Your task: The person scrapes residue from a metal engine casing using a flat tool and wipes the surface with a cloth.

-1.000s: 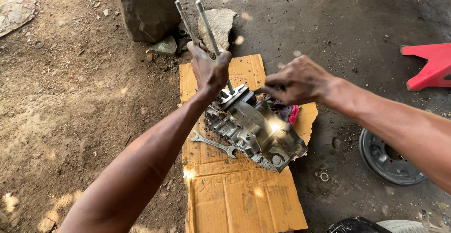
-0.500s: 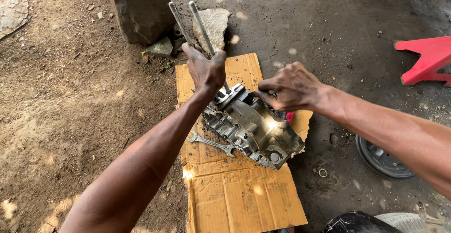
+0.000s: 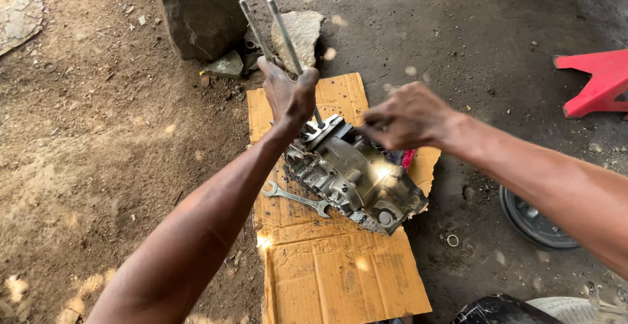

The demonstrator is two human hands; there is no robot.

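A flattened sheet of brown corrugated cardboard lies on the dirt and concrete ground, creased across its middle and ragged at the edges. On its far half rests a grey cast-metal engine crankcase, oily and ribbed, with round bores along its near side and a bright glare on its smooth cover. Two long steel studs rise from its far end, slanting up towards the far edge of the cardboard. The left hand is clenched around these studs near their base. The right hand sits over the right far end of the crankcase, fingers curled and blurred; whether it grips anything I cannot tell. A bit of red cloth shows just beside the crankcase under that hand. An open-ended steel spanner lies flat on the cardboard, near the crankcase's left side. Beyond the cardboard's far edge stand a dark rough stone block and a paler flat rock. A red plastic stool lies well apart at right, and a round dark metal cover sits on the ground near the cardboard's right edge.
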